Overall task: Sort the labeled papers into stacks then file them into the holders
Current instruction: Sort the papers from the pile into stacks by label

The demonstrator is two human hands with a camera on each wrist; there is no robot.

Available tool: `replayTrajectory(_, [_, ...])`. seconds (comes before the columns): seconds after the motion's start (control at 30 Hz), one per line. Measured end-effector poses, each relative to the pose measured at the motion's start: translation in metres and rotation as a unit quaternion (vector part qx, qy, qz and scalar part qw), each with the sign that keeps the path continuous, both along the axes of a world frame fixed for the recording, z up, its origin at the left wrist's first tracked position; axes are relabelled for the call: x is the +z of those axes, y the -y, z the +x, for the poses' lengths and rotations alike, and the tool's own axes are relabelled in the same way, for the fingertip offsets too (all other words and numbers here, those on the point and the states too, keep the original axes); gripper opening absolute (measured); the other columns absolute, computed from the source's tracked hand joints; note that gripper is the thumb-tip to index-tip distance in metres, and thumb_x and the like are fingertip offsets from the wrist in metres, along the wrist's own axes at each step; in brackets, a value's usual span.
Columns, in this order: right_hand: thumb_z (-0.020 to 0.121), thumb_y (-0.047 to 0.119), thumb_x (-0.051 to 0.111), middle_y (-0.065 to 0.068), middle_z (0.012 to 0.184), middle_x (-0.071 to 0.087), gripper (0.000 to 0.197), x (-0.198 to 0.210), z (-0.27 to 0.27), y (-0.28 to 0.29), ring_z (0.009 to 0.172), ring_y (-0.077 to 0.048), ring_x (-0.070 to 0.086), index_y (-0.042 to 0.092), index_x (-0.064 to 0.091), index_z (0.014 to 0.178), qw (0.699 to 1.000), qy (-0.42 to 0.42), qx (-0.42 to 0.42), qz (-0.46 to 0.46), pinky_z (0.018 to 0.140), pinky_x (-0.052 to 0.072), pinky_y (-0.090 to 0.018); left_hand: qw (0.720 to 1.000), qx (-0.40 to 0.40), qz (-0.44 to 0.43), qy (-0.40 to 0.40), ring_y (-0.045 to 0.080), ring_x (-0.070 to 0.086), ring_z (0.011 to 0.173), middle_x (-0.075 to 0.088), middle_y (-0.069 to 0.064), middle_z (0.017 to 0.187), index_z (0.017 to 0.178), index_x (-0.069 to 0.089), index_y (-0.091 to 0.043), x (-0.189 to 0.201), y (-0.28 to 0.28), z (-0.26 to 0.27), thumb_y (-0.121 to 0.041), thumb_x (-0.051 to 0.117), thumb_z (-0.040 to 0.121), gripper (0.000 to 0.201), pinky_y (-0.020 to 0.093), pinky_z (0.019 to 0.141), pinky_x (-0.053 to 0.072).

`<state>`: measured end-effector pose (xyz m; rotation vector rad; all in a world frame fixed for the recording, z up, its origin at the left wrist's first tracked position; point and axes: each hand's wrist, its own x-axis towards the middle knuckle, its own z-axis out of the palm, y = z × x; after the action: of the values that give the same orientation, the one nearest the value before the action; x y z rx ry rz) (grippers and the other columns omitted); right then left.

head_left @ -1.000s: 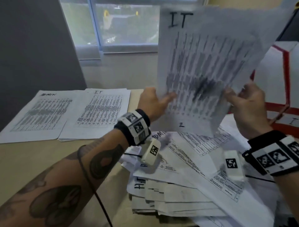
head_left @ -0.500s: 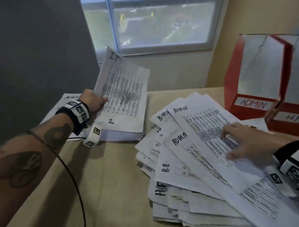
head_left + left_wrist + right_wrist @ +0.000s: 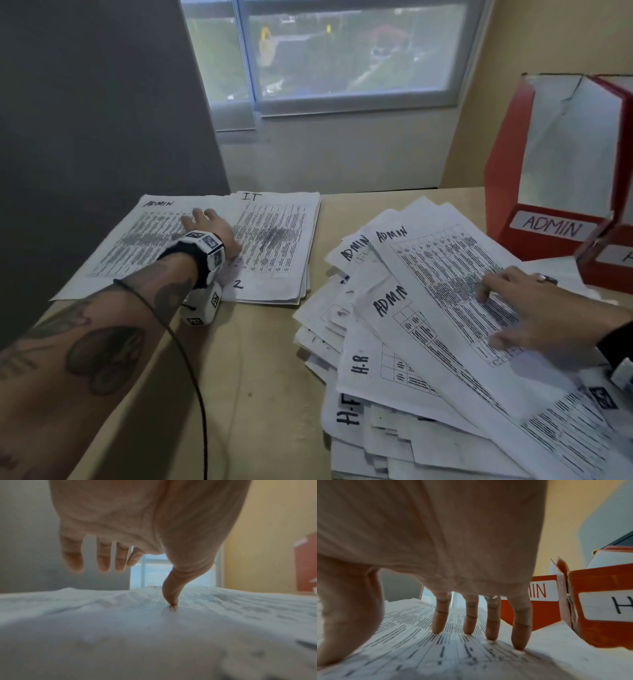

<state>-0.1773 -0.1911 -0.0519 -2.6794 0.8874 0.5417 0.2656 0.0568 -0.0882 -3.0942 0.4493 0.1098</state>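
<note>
Two sorted stacks lie at the table's far left: an ADMIN stack (image 3: pixel 137 240) and an IT stack (image 3: pixel 274 246). My left hand (image 3: pixel 209 229) hovers over their seam, fingers straight, and its thumb (image 3: pixel 170 596) tip presses the IT paper. A fanned unsorted pile (image 3: pixel 394 359) of ADMIN and H-R sheets fills the right side. On its top ADMIN sheet (image 3: pixel 445 274) my right hand (image 3: pixel 513 308) rests with straight fingertips (image 3: pixel 438 623) pressing down. Red holders stand at the right: ADMIN (image 3: pixel 548 178) and H (image 3: pixel 616 260).
A dark panel (image 3: pixel 85 120) rises at the left and a window (image 3: pixel 342 51) sits behind the table. Bare tan tabletop (image 3: pixel 239 377) runs between the stacks and the pile. A black cable (image 3: pixel 191 377) hangs from my left wrist.
My left hand carried the IT sheet leftward and laid it on the IT stack, then let go. My right hand came down onto the top ADMIN sheet of the pile.
</note>
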Motion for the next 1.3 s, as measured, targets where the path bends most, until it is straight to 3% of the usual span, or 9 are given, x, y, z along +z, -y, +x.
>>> replayTrajectory(0.1, [0.059,0.064,0.078,0.017,0.121,0.034,0.064,0.0,0.002,-0.004,0.107,-0.011,0.042,0.047,0.041,0.109,1.0,-0.019,-0.017,-0.007,0.097,0.047,-0.042,0.994,-0.093,-0.018,0.057,0.038,0.024,0.148,0.022,0.012,0.159,0.152,0.031,-0.012,0.016,0.013,-0.031,-0.043,0.075,0.089,0.082,0.061,0.115,0.033])
replayTrajectory(0.23, [0.029,0.079,0.076,0.007,0.147,0.022,0.103,-0.005,0.004,0.007,0.135,-0.027,0.039,0.052,0.036,0.121,0.998,-0.023,-0.046,-0.025,0.111,0.041,-0.054,0.948,-0.279,-0.151,-0.039,0.027,0.059,0.115,0.062,0.009,0.127,0.121,0.068,-0.014,0.035,0.059,-0.103,-0.047,0.059,0.102,0.039,0.047,0.104,0.049])
replayTrajectory(0.33, [0.01,0.088,0.084,-0.005,0.157,0.026,0.168,-0.007,0.004,0.022,0.141,-0.032,0.04,0.034,0.02,0.155,0.994,-0.006,-0.104,0.018,0.117,0.039,-0.052,0.918,-0.353,-0.153,-0.097,0.024,0.067,0.096,0.074,0.004,0.103,0.105,0.073,-0.012,0.039,0.094,-0.15,-0.064,0.06,0.095,0.055,0.041,0.092,0.056])
replayTrajectory(0.5, [0.003,0.085,0.086,-0.011,0.152,0.044,0.181,-0.008,0.005,0.022,0.137,-0.035,0.048,0.03,0.014,0.159,0.989,0.02,-0.143,-0.016,0.114,0.042,-0.054,0.926,-0.283,-0.207,-0.142,0.025,0.067,0.105,0.072,0.004,0.111,0.133,0.052,-0.012,0.032,0.133,-0.176,-0.057,0.086,0.076,0.081,0.043,0.094,0.057])
replayTrajectory(0.63, [0.036,0.055,0.102,-0.005,0.149,0.042,0.152,0.002,0.004,0.018,0.14,-0.031,0.044,0.029,0.019,0.161,0.982,0.095,-0.14,-0.083,0.12,0.029,-0.059,0.859,-0.174,-0.411,-0.25,0.023,0.072,0.098,0.074,0.006,0.105,0.141,0.051,-0.005,0.042,0.136,-0.168,-0.021,0.091,0.079,0.075,0.035,0.085,0.059])
replayTrajectory(0.73, [0.059,0.034,0.102,0.002,0.126,0.064,0.115,0.011,-0.001,0.024,0.111,-0.021,0.066,0.024,0.037,0.154,0.962,0.227,-0.15,-0.013,0.094,0.052,-0.043,0.831,-0.222,-0.427,-0.28,0.017,0.067,0.075,0.073,-0.002,0.078,0.095,0.08,-0.016,0.054,0.122,-0.167,-0.015,0.086,0.083,0.014,0.031,0.073,0.054])
replayTrajectory(0.87, [0.068,0.024,0.096,-0.001,0.08,0.078,0.061,0.024,-0.002,0.035,0.081,-0.016,0.074,0.017,0.067,0.122,0.89,0.4,-0.208,0.067,0.075,0.051,-0.032,0.809,-0.284,-0.406,-0.316,0.021,0.063,0.066,0.073,0.009,0.07,0.062,0.071,-0.013,0.06,0.104,-0.172,-0.012,0.081,0.084,0.024,0.042,0.076,0.058])
replayTrajectory(1.1, [0.075,0.021,0.093,0.009,0.075,0.079,0.013,0.027,0.005,0.032,0.078,-0.016,0.076,0.023,0.083,0.083,0.951,0.261,-0.141,0.089,0.066,0.052,-0.03,0.777,-0.283,-0.434,-0.357,0.024,0.061,0.058,0.076,0.025,0.085,0.099,0.055,-0.01,0.063,0.082,-0.181,0.007,0.082,0.08,0.037,0.034,0.066,0.056])
replayTrajectory(1.3, [0.09,0.005,0.076,-0.003,0.1,0.081,0.029,0.045,-0.02,0.053,0.089,-0.024,0.079,0.016,0.074,0.117,0.953,0.231,-0.101,0.166,0.085,0.061,-0.048,0.793,-0.305,-0.407,-0.335,0.018,0.062,0.067,0.072,-0.001,0.063,0.076,0.08,-0.017,0.063,0.07,-0.166,-0.014,0.095,0.071,0.016,0.04,0.073,0.058])
